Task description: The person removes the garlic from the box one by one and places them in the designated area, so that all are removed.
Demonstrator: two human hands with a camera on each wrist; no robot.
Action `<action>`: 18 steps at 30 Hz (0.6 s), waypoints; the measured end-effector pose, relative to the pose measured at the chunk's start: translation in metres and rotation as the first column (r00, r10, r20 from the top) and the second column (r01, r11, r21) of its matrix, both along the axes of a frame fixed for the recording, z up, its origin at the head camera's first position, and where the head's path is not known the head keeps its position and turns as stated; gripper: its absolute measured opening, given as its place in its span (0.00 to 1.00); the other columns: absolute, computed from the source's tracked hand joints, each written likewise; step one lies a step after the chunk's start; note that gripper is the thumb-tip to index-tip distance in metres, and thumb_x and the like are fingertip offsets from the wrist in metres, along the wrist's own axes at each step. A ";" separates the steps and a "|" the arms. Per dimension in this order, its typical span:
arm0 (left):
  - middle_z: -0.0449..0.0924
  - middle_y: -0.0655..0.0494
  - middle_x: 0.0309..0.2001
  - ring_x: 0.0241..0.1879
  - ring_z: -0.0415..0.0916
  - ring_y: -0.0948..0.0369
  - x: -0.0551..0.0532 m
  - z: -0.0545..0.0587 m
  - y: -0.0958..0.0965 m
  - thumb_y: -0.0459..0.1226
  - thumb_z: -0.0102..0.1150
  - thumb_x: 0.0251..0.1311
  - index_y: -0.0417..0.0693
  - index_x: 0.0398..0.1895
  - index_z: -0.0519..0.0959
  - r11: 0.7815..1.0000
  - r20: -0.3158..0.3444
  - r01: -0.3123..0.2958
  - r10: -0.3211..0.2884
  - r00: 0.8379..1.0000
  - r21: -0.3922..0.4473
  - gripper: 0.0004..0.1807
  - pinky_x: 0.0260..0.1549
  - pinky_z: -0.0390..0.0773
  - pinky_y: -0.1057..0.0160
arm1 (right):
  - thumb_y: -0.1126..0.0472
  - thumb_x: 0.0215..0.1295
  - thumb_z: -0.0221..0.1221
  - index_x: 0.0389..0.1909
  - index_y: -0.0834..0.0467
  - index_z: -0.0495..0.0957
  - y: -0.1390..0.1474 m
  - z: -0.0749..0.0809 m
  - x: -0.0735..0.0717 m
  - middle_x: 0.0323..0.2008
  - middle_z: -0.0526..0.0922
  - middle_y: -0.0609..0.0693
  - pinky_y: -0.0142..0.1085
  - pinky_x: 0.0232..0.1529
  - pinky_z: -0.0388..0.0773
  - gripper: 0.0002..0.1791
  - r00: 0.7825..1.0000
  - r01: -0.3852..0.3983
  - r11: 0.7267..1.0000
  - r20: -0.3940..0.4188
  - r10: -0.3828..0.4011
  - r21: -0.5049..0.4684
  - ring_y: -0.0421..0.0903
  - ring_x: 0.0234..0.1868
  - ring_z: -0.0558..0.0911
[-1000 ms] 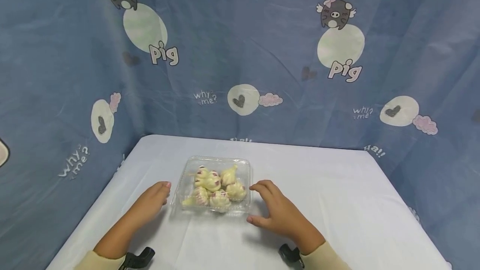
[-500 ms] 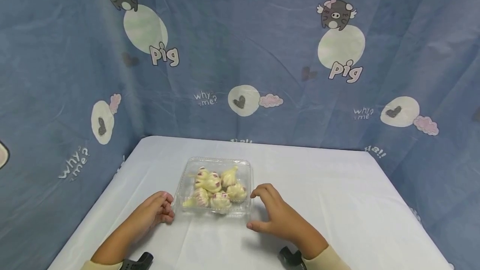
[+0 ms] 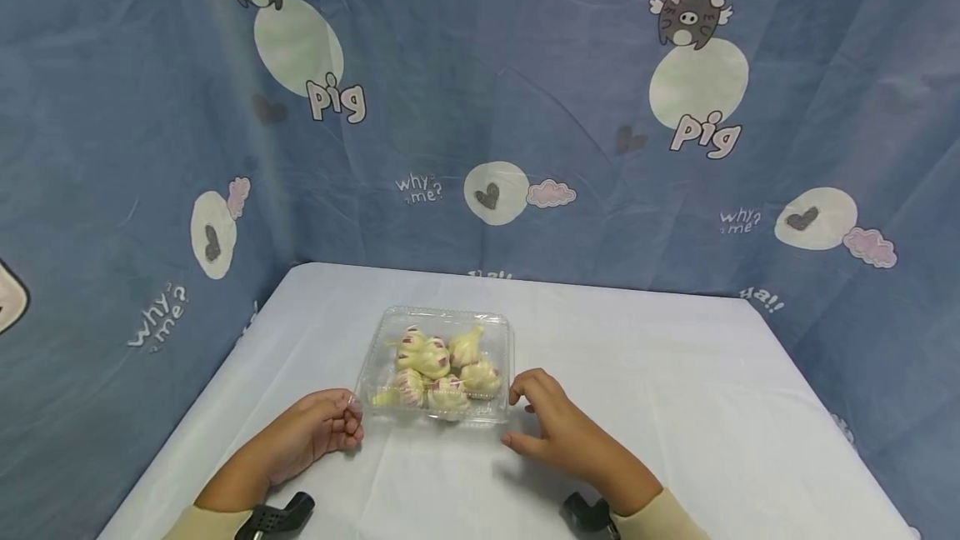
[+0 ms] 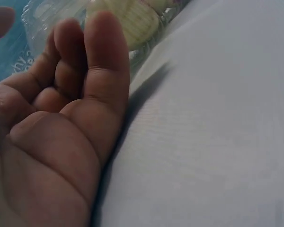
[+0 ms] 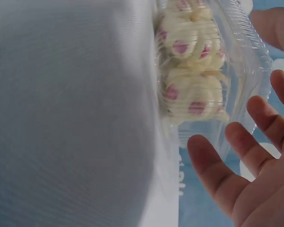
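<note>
A clear plastic box (image 3: 501,352) with a lid on it sits on the table. Inside lie several garlic bulbs (image 3: 427,358), pale yellow with purple patches. My left hand (image 3: 318,433) rests at the box's near left corner, fingers loosely bent, fingertips touching or very close to it. In the left wrist view nothing shows in its palm. My right hand (image 3: 558,427) stands beside the right side, thumb and fingers spread. From the right wrist view, its fingers (image 5: 203,153) lie relaxed close to the box wall; contact is hard to tell.
White cloth covers the table (image 3: 660,373). Behind and to the left hangs a blue curtain (image 3: 420,107) with pig prints. A black strap-mounted device (image 3: 281,515) is on the left wrist, another (image 3: 588,513) on the right.
My left hand has come down and nearer to the box's near left corner, its fingers bending more. The right hand has barely moved. The box stays in place; the view has shifted slightly.
</note>
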State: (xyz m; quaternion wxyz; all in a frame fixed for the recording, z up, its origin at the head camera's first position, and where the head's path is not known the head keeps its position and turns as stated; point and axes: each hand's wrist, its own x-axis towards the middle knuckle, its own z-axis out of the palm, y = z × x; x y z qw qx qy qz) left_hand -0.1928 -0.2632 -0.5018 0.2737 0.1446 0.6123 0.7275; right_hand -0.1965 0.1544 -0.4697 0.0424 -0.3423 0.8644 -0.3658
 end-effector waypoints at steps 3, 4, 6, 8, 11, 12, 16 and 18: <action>0.80 0.54 0.43 0.45 0.83 0.61 -0.001 -0.001 -0.003 0.33 0.36 0.81 0.44 0.48 0.76 0.999 0.001 0.035 -0.035 0.999 0.034 0.14 0.50 0.84 0.61 | 0.59 0.68 0.71 0.53 0.57 0.69 0.000 -0.003 0.000 0.58 0.72 0.54 0.43 0.58 0.81 0.22 0.997 -0.003 1.000 -0.075 0.003 0.003 0.44 0.60 0.72; 0.79 0.54 0.44 0.46 0.83 0.61 -0.001 -0.002 -0.004 0.32 0.35 0.80 0.43 0.49 0.76 0.998 0.001 0.047 -0.047 0.999 0.044 0.14 0.51 0.84 0.61 | 0.60 0.68 0.71 0.52 0.57 0.69 0.000 -0.004 0.000 0.57 0.73 0.54 0.43 0.56 0.81 0.21 0.995 0.000 1.000 -0.102 0.000 0.004 0.44 0.59 0.73; 0.78 0.53 0.45 0.47 0.82 0.60 -0.002 -0.002 -0.004 0.30 0.35 0.78 0.42 0.50 0.74 0.996 -0.003 0.065 -0.065 0.998 0.059 0.14 0.52 0.84 0.60 | 0.60 0.68 0.71 0.51 0.57 0.71 0.000 -0.006 -0.001 0.57 0.75 0.54 0.43 0.55 0.82 0.20 0.988 0.009 1.000 -0.152 -0.007 0.011 0.43 0.56 0.74; 0.78 0.52 0.45 0.48 0.82 0.60 -0.003 -0.003 -0.005 0.30 0.35 0.79 0.42 0.51 0.73 0.995 -0.001 0.067 -0.067 0.998 0.068 0.13 0.53 0.84 0.60 | 0.60 0.68 0.71 0.51 0.57 0.72 -0.001 -0.007 -0.001 0.56 0.76 0.53 0.42 0.54 0.82 0.19 0.983 0.019 1.000 -0.182 -0.015 0.018 0.42 0.55 0.76; 0.78 0.53 0.44 0.48 0.82 0.60 -0.004 -0.004 -0.004 0.30 0.36 0.80 0.42 0.51 0.72 0.997 0.003 0.051 -0.051 0.999 0.061 0.11 0.53 0.84 0.60 | 0.61 0.68 0.70 0.51 0.56 0.74 -0.001 -0.008 -0.001 0.55 0.78 0.51 0.40 0.54 0.83 0.17 0.980 0.027 0.999 -0.198 -0.022 0.022 0.42 0.54 0.78; 0.77 0.53 0.44 0.48 0.82 0.60 -0.003 -0.004 -0.003 0.31 0.37 0.81 0.42 0.51 0.72 0.997 0.006 0.044 -0.044 0.999 0.056 0.11 0.53 0.84 0.60 | 0.62 0.68 0.70 0.50 0.56 0.74 -0.002 -0.008 -0.001 0.54 0.79 0.51 0.40 0.54 0.83 0.16 0.980 0.031 0.999 -0.199 -0.026 0.022 0.42 0.54 0.79; 0.78 0.54 0.44 0.47 0.83 0.61 -0.002 -0.004 -0.002 0.35 0.41 0.83 0.44 0.51 0.74 0.999 0.021 0.015 -0.016 1.000 0.047 0.10 0.52 0.84 0.60 | 0.61 0.69 0.70 0.50 0.56 0.77 -0.002 -0.008 -0.002 0.53 0.81 0.50 0.38 0.54 0.83 0.14 0.979 0.049 0.999 -0.199 -0.043 0.024 0.41 0.54 0.81; 0.79 0.55 0.44 0.47 0.83 0.61 0.000 -0.004 -0.003 0.36 0.41 0.84 0.45 0.51 0.75 0.998 0.034 0.015 -0.017 0.999 0.069 0.11 0.52 0.84 0.61 | 0.60 0.69 0.70 0.49 0.55 0.78 -0.003 -0.007 -0.002 0.53 0.81 0.48 0.38 0.54 0.83 0.12 0.979 0.050 0.998 -0.197 -0.043 0.030 0.41 0.53 0.81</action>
